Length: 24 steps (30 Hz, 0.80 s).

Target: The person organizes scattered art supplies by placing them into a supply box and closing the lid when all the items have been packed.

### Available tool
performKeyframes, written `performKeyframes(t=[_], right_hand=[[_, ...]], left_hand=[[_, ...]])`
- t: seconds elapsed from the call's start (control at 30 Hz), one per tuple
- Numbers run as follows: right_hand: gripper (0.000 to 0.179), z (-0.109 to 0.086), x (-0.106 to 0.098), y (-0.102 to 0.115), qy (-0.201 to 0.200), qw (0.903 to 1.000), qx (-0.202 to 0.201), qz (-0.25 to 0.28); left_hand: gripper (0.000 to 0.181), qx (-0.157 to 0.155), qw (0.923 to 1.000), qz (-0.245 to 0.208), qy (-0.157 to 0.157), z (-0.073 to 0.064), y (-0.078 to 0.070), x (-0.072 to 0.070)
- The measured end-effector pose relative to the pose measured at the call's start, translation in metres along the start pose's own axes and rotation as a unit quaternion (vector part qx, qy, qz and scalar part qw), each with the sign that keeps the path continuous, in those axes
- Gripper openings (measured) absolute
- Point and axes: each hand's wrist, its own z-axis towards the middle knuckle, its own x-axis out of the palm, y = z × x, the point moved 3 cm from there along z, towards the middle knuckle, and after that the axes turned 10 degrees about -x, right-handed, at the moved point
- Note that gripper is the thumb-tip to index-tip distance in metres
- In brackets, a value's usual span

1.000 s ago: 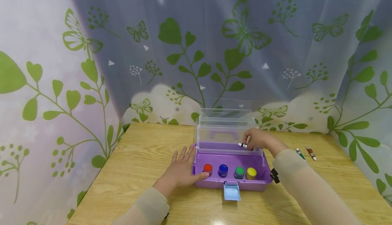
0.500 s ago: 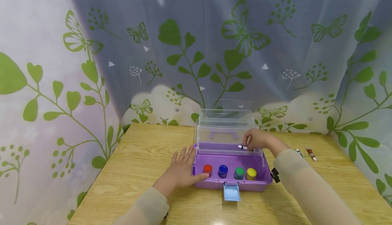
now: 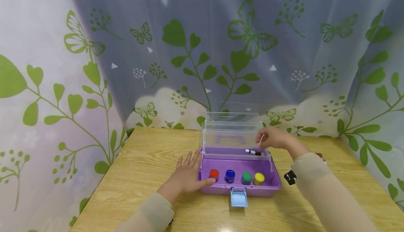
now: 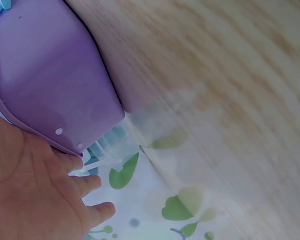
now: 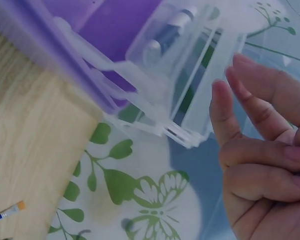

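A purple storage box (image 3: 214,191) stands on the table with its clear lid up. My left hand (image 3: 184,177) rests at its left side, fingers straight and spread, thumb over the front rim beside a red-topped paint jar (image 3: 214,173). On the clear raised tray (image 3: 221,156) lies a small dark paint tube (image 3: 254,152) with a white cap, also visible through the plastic in the right wrist view (image 5: 172,32). My right hand (image 3: 273,139) hovers just above and right of that tube, fingers loosely bent, thumb and fingertips apart, holding nothing.
Inside the box stand a blue jar (image 3: 230,176), a green jar (image 3: 247,178) and a yellow jar (image 3: 259,179). A light-blue latch (image 3: 238,198) hangs off the front. Behind the right sleeve lies a reddish-brown tube (image 3: 320,157). The right wrist view shows a paintbrush (image 5: 9,211) on the table.
My right hand has let go of the dark paint tube, now lying on the tray, and has lifted up and to the right. My left hand has not moved.
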Motion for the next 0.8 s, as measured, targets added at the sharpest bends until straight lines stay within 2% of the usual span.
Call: performKeyframes(t=[0.23,0.53,0.8], right_hand=[[0.016,-0.016,-0.014,0.005,-0.029,0.9994,0.006,-0.019],[0.017,-0.036,-0.032,-0.005,-0.056,0.9983,-0.01,-0.012],[0.02,-0.057,-0.043,-0.026,-0.091,0.9955,0.027,-0.009]], left_hand=[[0.113,-0.001,1.0,0.0,0.001,0.001,0.001,0.002],[0.113,-0.006,1.0,0.002,-0.001,0.001,0.001,0.002],[0.113,-0.002,1.0,-0.005,-0.003,0.0,0.0,0.0]])
